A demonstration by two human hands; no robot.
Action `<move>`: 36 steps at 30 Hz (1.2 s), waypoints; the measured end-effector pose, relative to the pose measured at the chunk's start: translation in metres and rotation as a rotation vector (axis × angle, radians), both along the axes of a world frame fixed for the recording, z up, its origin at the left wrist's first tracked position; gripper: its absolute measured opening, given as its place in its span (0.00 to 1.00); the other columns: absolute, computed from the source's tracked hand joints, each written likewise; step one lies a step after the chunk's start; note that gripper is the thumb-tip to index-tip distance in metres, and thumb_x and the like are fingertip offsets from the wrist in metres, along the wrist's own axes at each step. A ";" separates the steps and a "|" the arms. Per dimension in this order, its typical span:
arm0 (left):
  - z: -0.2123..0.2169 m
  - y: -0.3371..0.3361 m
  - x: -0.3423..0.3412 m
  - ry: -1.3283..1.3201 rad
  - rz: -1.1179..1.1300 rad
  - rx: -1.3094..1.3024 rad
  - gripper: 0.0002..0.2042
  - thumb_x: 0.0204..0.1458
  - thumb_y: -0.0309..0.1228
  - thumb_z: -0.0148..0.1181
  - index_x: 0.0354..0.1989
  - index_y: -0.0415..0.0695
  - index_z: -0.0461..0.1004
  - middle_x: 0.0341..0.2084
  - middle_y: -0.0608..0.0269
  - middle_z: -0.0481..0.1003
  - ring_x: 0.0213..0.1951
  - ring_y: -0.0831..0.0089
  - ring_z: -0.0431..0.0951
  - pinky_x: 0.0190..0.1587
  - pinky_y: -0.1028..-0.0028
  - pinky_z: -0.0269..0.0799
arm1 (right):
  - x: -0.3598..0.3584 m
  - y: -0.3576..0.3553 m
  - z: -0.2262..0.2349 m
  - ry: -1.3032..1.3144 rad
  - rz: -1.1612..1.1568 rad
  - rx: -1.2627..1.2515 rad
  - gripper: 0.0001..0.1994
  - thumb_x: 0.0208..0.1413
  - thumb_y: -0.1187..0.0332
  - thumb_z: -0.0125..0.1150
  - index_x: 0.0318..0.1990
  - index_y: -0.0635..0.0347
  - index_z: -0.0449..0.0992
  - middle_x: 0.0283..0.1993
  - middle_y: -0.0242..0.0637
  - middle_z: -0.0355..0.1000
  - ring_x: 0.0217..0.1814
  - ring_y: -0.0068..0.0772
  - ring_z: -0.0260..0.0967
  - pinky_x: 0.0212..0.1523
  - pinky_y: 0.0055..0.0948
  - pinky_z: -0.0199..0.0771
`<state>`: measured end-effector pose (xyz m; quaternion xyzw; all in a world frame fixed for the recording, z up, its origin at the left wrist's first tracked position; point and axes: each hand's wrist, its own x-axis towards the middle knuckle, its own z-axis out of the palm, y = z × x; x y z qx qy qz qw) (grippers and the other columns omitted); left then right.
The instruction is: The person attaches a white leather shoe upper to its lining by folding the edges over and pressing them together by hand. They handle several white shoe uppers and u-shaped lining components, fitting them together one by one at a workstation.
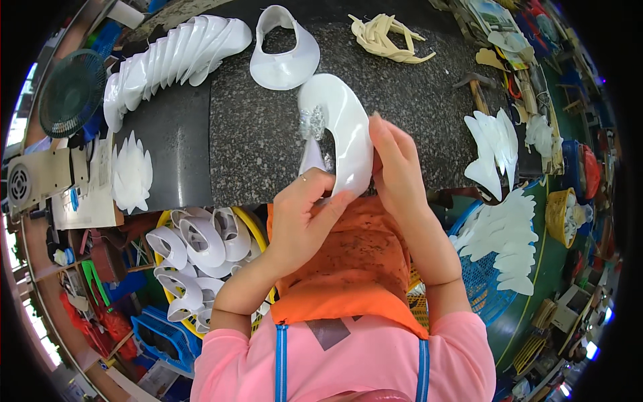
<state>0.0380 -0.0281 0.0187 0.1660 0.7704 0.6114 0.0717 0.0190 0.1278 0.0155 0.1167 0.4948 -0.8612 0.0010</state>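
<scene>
A glossy white curved shoe upper [348,127] is held up over the near edge of the dark stone slab, with a clear, glittery patch on its inner left side. My left hand [301,214] pinches its lower end between thumb and fingers; a ring shows on one finger. My right hand [396,153] is closed along the upper's right edge, its thumb side against the outer curve and some fingers hidden behind. Just beyond lies a joined white shoe upper [284,67], opening away from me. A row of nested white uppers [181,57] stands at the far left.
On the stone slab [254,134] lie beige strips [388,40], a hammer [477,90] and white pieces at right [494,147] and left [132,174]. Below left, a yellow basket [161,254] holds several finished-looking uppers; a blue basket [489,281] at right carries flat white pieces. A green fan [72,92] stands far left.
</scene>
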 end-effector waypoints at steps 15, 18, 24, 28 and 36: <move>0.005 -0.005 0.007 0.171 -0.169 -0.287 0.12 0.48 0.22 0.64 0.43 0.37 0.77 0.29 0.58 0.76 0.31 0.71 0.76 0.34 0.72 0.71 | -0.002 0.007 -0.001 0.953 -0.390 1.111 0.05 0.52 0.74 0.63 0.27 0.58 0.73 0.17 0.27 0.56 0.14 0.29 0.55 0.16 0.27 0.54; 0.005 -0.023 -0.005 -0.554 -0.212 0.816 0.28 0.57 0.32 0.57 0.63 0.34 0.57 0.53 0.48 0.72 0.53 0.61 0.75 0.55 0.65 0.73 | 0.013 0.025 0.020 1.303 -0.056 1.570 0.07 0.44 0.76 0.64 0.33 0.54 0.77 0.20 0.24 0.60 0.19 0.26 0.62 0.20 0.28 0.58; -0.001 -0.021 -0.012 -0.715 0.009 0.751 0.23 0.63 0.35 0.48 0.63 0.35 0.59 0.54 0.46 0.71 0.55 0.59 0.73 0.59 0.59 0.68 | 0.012 0.018 0.010 1.325 0.130 1.710 0.11 0.44 0.71 0.61 0.38 0.51 0.79 0.31 0.24 0.67 0.35 0.23 0.69 0.44 0.29 0.67; -0.008 -0.015 -0.011 -0.665 0.060 0.899 0.23 0.65 0.37 0.44 0.64 0.38 0.57 0.60 0.48 0.66 0.59 0.60 0.70 0.60 0.59 0.66 | 0.015 0.028 0.002 1.118 0.071 1.785 0.12 0.44 0.70 0.60 0.39 0.51 0.79 0.33 0.24 0.68 0.37 0.23 0.69 0.54 0.32 0.65; -0.018 0.001 0.006 -0.879 -0.009 1.028 0.22 0.67 0.40 0.40 0.63 0.38 0.59 0.60 0.57 0.65 0.59 0.68 0.67 0.64 0.63 0.59 | 0.022 0.007 -0.003 1.155 -0.036 1.755 0.14 0.43 0.68 0.60 0.40 0.53 0.81 0.38 0.27 0.71 0.38 0.25 0.70 0.55 0.34 0.66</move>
